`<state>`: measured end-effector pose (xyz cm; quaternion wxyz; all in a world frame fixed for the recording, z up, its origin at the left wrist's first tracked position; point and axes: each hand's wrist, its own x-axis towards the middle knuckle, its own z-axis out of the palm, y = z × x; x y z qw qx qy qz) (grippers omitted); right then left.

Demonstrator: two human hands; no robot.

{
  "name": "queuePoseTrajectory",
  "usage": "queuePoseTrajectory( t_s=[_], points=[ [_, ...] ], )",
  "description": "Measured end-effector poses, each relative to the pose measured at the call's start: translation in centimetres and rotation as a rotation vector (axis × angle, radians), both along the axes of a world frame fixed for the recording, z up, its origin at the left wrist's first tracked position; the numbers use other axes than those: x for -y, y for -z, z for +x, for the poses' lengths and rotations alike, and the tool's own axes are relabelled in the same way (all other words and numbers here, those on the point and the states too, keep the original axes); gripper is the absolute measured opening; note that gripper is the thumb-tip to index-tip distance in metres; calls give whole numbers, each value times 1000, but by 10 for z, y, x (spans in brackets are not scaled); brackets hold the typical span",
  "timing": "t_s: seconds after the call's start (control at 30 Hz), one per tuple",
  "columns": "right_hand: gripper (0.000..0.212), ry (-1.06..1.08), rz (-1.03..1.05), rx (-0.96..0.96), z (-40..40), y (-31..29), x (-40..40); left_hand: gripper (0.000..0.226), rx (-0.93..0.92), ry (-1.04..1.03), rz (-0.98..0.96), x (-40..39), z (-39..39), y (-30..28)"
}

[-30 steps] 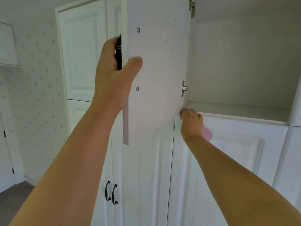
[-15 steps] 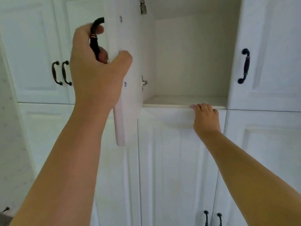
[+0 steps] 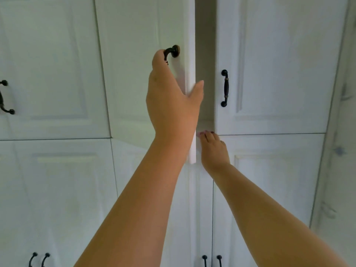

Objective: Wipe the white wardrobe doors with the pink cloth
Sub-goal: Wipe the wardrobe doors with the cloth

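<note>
White door [image 3: 138, 74] stands ajar, left hand [image 3: 171, 101] gripping its handle [image 3: 172, 52]; right hand [image 3: 212, 149] sits below the gap, fingers on the ledge, cloth unseen

The left hand [image 3: 171, 101] hid most of the door handle [image 3: 172, 52] — only its top showed. Only a pink sliver of the cloth [image 3: 198, 133] showed by the right hand [image 3: 212, 149] — the rest stayed hidden.

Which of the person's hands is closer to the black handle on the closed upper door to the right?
Left. The left hand grips the part-open door beside that black handle, across the gap. The right hand rests lower, at the shelf edge.
</note>
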<state>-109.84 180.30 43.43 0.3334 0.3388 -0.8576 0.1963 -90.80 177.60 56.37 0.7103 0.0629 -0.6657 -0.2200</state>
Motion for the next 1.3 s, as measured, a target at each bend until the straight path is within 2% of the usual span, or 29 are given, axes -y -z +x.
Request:
queuePoseTrajectory(
  t_s=[0.1, 0.23, 0.3, 0.43, 0.53, 0.63, 0.77, 0.83, 0.93, 1.0, 1.03, 1.1, 1.17, 1.2, 1.3],
  points=[
    [72, 4, 60, -81, -6, 1, -9, 81, 50, -1, -57, -3, -29, 1],
    [90, 15, 152, -152, -31, 21, -36, 74, 137, 29, -104, -4, -67, 0],
    [79, -2, 173, -208, -39, 29, -53, 70, 169, 43, -98, -4, -84, 0],
    [59, -37, -13, -244, -57, 36, -87, 64, 273, 57, -79, -8, -117, 0],
    [61, -29, -137, -230, -70, 34, -112, 65, 380, 72, -84, -2, -137, -3],
    [63, -51, -163, -236, -71, 33, -119, 68, 477, 95, -91, 5, -151, -4],
    [57, -193, -233, -228, -69, 27, -107, 76, 551, 164, -91, 14, -167, -5],
    [58, -248, -369, -154, -64, 4, -109, 79, 592, 175, -110, 24, -174, -5],
    [55, -340, -712, 36, -48, -52, -120, 84, 674, 97, -239, 48, -180, -12],
    [47, -365, -824, 112, -38, -85, -122, 84, 687, 113, -251, 59, -178, -16],
    [41, -389, -876, 128, -35, -98, -121, 81, 646, 127, -232, 62, -174, -17],
    [30, -482, -1019, 230, -31, -121, -117, 67, 437, 169, -222, 58, -162, -18],
    [24, -657, -1169, 438, -19, -134, -111, 48, 259, 282, -236, 41, -146, -12],
    [24, -759, -1229, 544, -13, -135, -111, 45, 271, 375, -220, 28, -138, -7],
    [20, -867, -1279, 686, 3, -122, -104, 72, 550, 711, -61, 0, -124, 20]
  ],
)
